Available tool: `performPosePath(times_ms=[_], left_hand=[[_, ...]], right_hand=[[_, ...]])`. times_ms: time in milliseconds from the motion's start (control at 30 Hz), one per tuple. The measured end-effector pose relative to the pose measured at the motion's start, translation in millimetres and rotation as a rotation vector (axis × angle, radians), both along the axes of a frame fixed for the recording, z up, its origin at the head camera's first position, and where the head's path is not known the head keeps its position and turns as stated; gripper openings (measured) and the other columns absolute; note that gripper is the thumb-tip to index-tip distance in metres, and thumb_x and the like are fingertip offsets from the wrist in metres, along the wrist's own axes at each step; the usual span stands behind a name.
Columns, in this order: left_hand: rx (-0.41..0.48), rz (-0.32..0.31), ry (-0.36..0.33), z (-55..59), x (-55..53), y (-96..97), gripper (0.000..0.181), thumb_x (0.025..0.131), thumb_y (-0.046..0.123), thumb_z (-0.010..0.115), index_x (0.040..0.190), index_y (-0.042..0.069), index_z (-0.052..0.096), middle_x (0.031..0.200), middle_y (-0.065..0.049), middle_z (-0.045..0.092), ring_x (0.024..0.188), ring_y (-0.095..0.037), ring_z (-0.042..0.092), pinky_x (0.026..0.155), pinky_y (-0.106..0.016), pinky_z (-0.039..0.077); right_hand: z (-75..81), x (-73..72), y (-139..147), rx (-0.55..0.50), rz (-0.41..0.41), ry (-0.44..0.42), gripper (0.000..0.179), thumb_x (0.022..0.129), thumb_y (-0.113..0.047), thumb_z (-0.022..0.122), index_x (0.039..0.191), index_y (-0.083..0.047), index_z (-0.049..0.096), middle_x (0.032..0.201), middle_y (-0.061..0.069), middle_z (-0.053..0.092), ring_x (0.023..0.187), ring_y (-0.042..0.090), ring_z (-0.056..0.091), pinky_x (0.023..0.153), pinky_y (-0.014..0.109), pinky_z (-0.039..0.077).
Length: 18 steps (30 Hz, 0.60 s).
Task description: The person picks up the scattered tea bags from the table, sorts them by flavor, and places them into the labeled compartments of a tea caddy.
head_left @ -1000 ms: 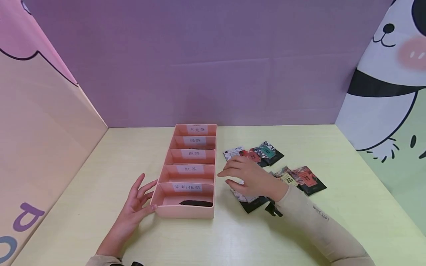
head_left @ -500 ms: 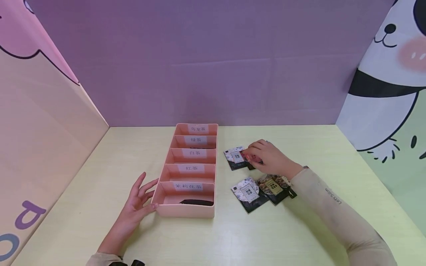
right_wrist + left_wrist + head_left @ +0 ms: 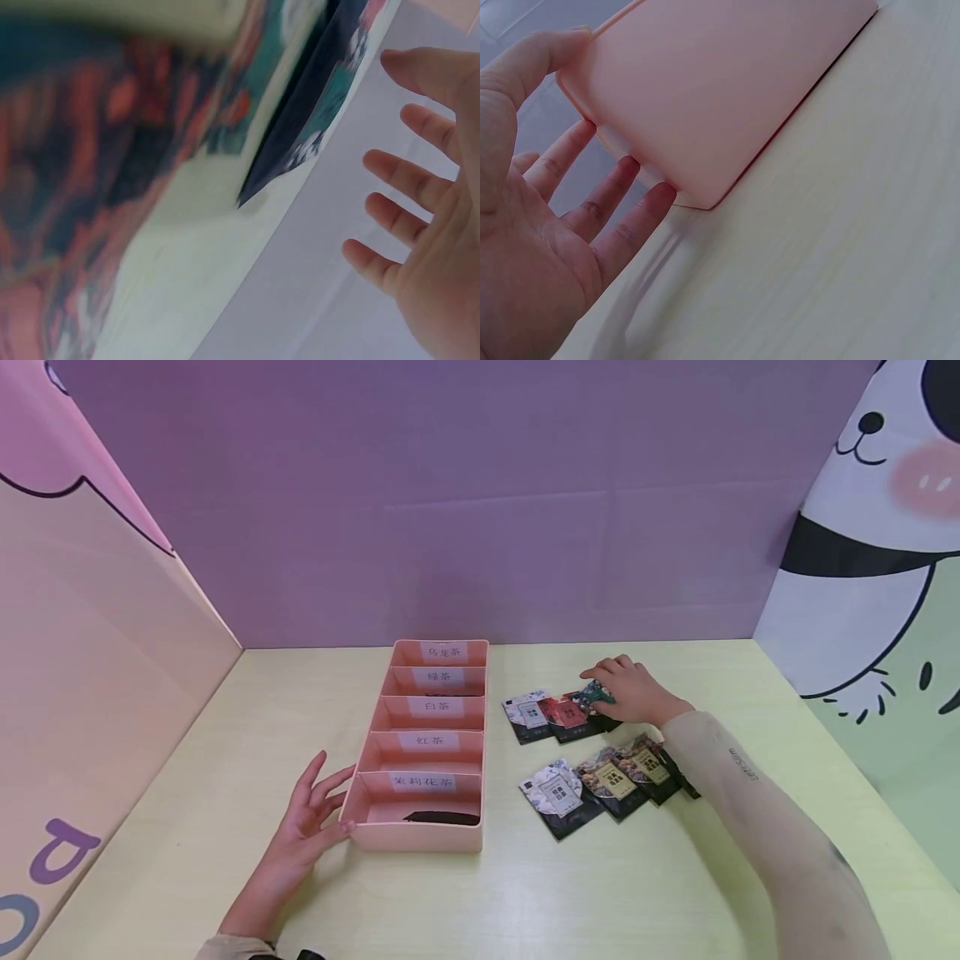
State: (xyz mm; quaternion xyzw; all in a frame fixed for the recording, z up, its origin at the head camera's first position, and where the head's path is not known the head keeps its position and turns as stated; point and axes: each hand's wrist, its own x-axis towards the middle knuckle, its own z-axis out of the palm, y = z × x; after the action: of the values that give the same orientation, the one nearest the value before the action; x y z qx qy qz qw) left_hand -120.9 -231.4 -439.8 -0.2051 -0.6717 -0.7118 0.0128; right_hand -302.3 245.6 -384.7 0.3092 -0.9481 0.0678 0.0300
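My left hand (image 3: pixel 306 822) touches the near left corner of a pink compartment box (image 3: pixel 416 838), thumb at the rim. In the left wrist view, three fingertips (image 3: pixel 656 191) meet the box's wall, fingers spread. My right hand (image 3: pixel 636 693) is over a teal-and-black tea sachet (image 3: pixel 594 693) at the right end of the back row, partly covering it. The right wrist view shows those right-hand fingers (image 3: pixel 397 176) spread apart with nothing between them, beside the teal sachet (image 3: pixel 334 97). Left of it lie a red sachet (image 3: pixel 570 714) and a white-and-black sachet (image 3: pixel 531 714).
In the front row lie a white floral sachet (image 3: pixel 558 795) and two yellow-labelled sachets (image 3: pixel 615 781), overlapping; the right sleeve (image 3: pixel 742 785) hides part of another. White Chinese tea labels (image 3: pixel 424 782) mark the compartments. A dark sachet (image 3: pixel 442 817) lies in the nearest one. A purple wall (image 3: pixel 450 510) stands behind.
My right hand has gone from beside the box to over the red sachet, then farther right to the teal one. The left hand stays at the box corner.
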Motion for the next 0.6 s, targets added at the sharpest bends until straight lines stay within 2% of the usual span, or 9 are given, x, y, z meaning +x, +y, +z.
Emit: performPosePath(times_ms=[133,433,533,600], left_hand=[[0.003,-0.007,0.009,0.1,0.1,0.2,0.092,0.091,-0.018,0.053,0.160,0.024,0.008,0.143,0.016,0.050,0.122,-0.004,0.052,0.091,-0.018,0.049],[0.021,-0.031,0.036,-0.7,-2.4,0.3,0.092,0.091,-0.018,0.053,0.160,0.024,0.009,0.144,0.016,0.049,0.123,-0.005,0.052,0.093,-0.019,0.048],[0.026,-0.034,0.040,-1.0,-2.3,0.3,0.092,0.091,-0.018,0.053,0.160,0.024,0.009,0.144,0.015,0.050,0.123,-0.005,0.052,0.093,-0.019,0.048],[0.026,-0.031,0.038,-0.7,-1.9,0.1,0.092,0.092,-0.018,0.053,0.160,0.025,0.009,0.144,0.015,0.050,0.123,-0.005,0.052,0.093,-0.019,0.048]], right_hand=[[1.3,-6.4,2,0.013,-0.075,-0.107,0.058,0.095,-0.022,0.068,0.145,-0.003,0.045,0.139,0.026,0.047,0.127,0.048,0.037,0.102,0.067,0.030],[1.5,-17.3,4,-0.012,-0.176,-0.299,0.068,0.098,-0.027,0.065,0.152,-0.002,0.033,0.149,0.031,0.038,0.134,0.053,0.029,0.108,0.071,0.017],[1.1,-19.2,4,-0.030,-0.185,-0.321,0.068,0.096,-0.027,0.067,0.151,-0.001,0.035,0.151,0.031,0.034,0.137,0.053,0.027,0.108,0.072,0.017],[0.4,-20.6,5,-0.058,-0.176,-0.332,0.066,0.095,-0.025,0.068,0.148,0.001,0.039,0.150,0.033,0.032,0.136,0.052,0.028,0.107,0.070,0.022]])
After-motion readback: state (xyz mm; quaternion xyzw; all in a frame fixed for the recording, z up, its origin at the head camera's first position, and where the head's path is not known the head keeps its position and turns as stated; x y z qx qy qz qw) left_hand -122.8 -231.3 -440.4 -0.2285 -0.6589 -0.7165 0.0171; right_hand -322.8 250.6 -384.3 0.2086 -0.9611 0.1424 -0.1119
